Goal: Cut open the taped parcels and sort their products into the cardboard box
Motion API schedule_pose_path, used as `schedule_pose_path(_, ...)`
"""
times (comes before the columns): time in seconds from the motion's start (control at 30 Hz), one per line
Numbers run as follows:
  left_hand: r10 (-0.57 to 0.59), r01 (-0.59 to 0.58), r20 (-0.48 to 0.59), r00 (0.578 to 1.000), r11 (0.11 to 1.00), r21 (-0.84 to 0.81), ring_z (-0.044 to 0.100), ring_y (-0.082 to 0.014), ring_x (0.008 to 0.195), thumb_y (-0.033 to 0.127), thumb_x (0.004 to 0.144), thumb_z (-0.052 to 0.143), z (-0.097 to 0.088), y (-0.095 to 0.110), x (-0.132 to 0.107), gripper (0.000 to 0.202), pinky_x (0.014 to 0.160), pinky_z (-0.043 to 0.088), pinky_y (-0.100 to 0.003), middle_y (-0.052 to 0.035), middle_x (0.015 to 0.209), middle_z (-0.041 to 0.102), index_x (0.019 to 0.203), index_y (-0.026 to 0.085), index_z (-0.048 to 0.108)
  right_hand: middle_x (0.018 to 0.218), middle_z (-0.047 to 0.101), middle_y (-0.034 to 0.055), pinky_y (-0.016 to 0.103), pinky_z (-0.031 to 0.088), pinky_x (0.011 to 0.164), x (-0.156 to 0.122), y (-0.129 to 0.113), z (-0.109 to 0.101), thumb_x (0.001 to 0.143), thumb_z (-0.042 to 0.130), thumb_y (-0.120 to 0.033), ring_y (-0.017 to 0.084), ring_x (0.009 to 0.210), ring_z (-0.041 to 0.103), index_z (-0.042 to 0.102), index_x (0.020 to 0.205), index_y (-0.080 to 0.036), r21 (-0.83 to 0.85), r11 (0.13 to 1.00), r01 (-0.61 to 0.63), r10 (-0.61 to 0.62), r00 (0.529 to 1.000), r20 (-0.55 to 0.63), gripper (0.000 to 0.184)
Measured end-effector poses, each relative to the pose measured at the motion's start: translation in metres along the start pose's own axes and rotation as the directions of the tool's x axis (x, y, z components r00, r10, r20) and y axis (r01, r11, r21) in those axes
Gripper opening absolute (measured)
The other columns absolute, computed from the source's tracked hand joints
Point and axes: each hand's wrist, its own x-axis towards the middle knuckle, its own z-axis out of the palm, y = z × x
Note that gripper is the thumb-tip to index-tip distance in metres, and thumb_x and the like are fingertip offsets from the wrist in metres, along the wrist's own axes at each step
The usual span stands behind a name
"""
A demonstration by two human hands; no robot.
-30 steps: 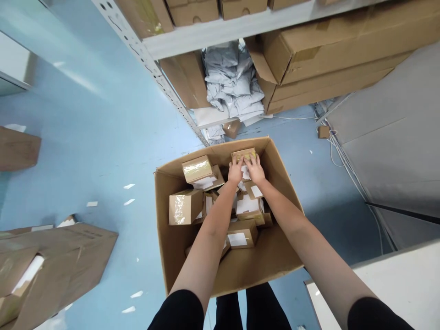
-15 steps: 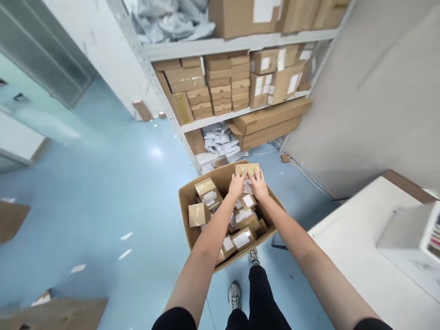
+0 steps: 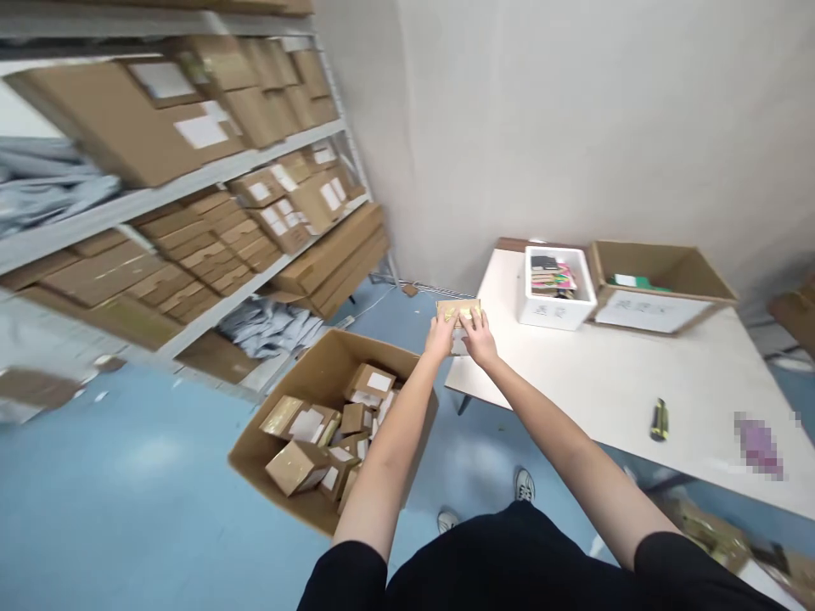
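A small taped cardboard box (image 3: 459,305) with a white label is held out in front of me. My left hand (image 3: 441,333) grips its left side and my right hand (image 3: 479,336) its right, with fingers of both laid over the yellowish tape on top. The box is in the air, just off the near-left corner of the white table (image 3: 611,382). Below and to the left, a large open carton (image 3: 280,501) on the floor holds several small labelled parcels (image 3: 299,467). My left forearm hides part of that carton.
Left, a metal shelf (image 3: 267,157) carries many cartons and grey bags. On the table stand a white bin (image 3: 555,314) with assorted items, an open cardboard box (image 3: 662,314) with something green inside, and a black-and-yellow box cutter (image 3: 660,420). Cardboard (image 3: 713,535) lies below the table's near edge.
My view has swung right, from the shelf toward the table. Both hands still hold the small box, which has moved from above the large carton to beside the table's corner.
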Motion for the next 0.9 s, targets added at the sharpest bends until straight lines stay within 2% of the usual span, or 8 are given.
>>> schedule_pose_path(0.2,0.168,-0.164,0.141,0.976,0.986,-0.041,0.05,-0.0351,0.144,0.014,0.091,0.074,0.103,0.16,0.065,0.085,0.113,0.055,-0.05,-0.012,0.175,0.029,0.166,0.036,0.04,0.174,0.035,0.018,0.062,0.033,0.13,-0.08,0.161,-0.073,0.092,0.061,-0.009,0.036,0.167,0.017,0.056,0.158,-0.017,-0.085,0.963,-0.255,0.253,0.967,-0.035,0.067)
schedule_pose_path(0.3,0.187,-0.171,0.197,0.962,0.981,-0.095,0.05,-0.0343,0.146,0.019,0.093,0.074,0.154,0.215,0.076,0.083,0.115,0.054,-0.049,-0.0116,0.176,0.029,0.166,0.038,0.04,0.172,0.039,0.0171,0.061,0.036,0.129,-0.122,0.223,-0.087,0.093,0.06,-0.01,0.034,0.165,0.023,0.058,0.156,-0.018,-0.097,0.943,-0.318,0.314,0.948,-0.05,0.063)
schedule_pose_path(0.4,0.182,-0.154,0.303,0.935,0.981,-0.117,0.054,-0.0325,0.145,0.016,0.094,0.072,0.201,0.25,0.07,0.082,0.116,0.053,-0.047,-0.0121,0.177,0.03,0.167,0.035,0.041,0.168,0.046,0.0156,0.059,0.043,0.125,-0.167,0.264,-0.087,0.093,0.058,-0.01,0.033,0.162,0.033,0.06,0.154,-0.022,-0.086,0.926,-0.366,0.367,0.93,-0.012,0.062)
schedule_pose_path(0.5,0.198,-0.159,0.476,0.857,0.98,-0.121,0.067,-0.0316,0.132,0.012,0.091,0.071,0.236,0.267,0.055,0.086,0.11,0.057,-0.046,-0.0122,0.179,0.025,0.167,0.038,0.039,0.165,0.052,0.0138,0.056,0.054,0.115,-0.208,0.288,-0.083,0.093,0.052,-0.007,0.032,0.155,0.046,0.06,0.154,-0.025,-0.086,0.886,-0.455,0.461,0.886,0.06,0.064)
schedule_pose_path(0.57,0.205,-0.162,0.517,0.831,0.978,-0.128,0.07,-0.0324,0.127,0.012,0.092,0.069,0.251,0.27,0.049,0.087,0.108,0.058,-0.047,-0.0122,0.181,0.019,0.168,0.04,0.037,0.166,0.05,0.0116,0.052,0.057,0.111,-0.225,0.297,-0.082,0.093,0.049,-0.006,0.03,0.148,0.053,0.059,0.156,-0.028,-0.093,0.87,-0.484,0.492,0.864,0.108,0.066)
schedule_pose_path(0.67,0.198,-0.146,0.481,0.854,0.979,-0.145,0.067,-0.0328,0.133,0.01,0.094,0.061,0.262,0.265,0.05,0.083,0.11,0.057,-0.048,-0.0103,0.182,0.017,0.169,0.039,0.037,0.169,0.048,0.0097,0.047,0.058,0.11,-0.227,0.305,-0.087,0.095,0.051,-0.009,0.028,0.139,0.061,0.058,0.157,-0.029,-0.102,0.88,-0.464,0.475,0.863,0.17,0.066)
schedule_pose_path(0.77,0.2,-0.106,0.454,0.868,0.969,-0.224,0.063,-0.0295,0.14,0.006,0.095,0.055,0.266,0.253,0.067,0.081,0.113,0.055,-0.043,-0.0074,0.183,0.015,0.168,0.037,0.04,0.17,0.046,0.0113,0.044,0.059,0.105,-0.206,0.309,-0.094,0.097,0.056,-0.013,0.029,0.128,0.066,0.057,0.158,-0.028,-0.139,0.868,-0.476,0.496,0.839,0.224,0.062)
schedule_pose_path(0.9,0.045,0.112,0.384,0.922,0.92,-0.376,0.05,-0.0268,0.153,0.011,0.095,0.057,0.276,0.247,0.102,0.083,0.118,0.05,-0.039,-0.0115,0.181,0.022,0.172,0.028,0.032,0.163,0.052,0.0171,0.04,0.059,0.097,-0.163,0.306,-0.104,0.1,0.065,-0.025,0.031,0.118,0.068,0.055,0.159,-0.025,-0.246,0.798,-0.551,0.6,0.765,0.235,0.06)
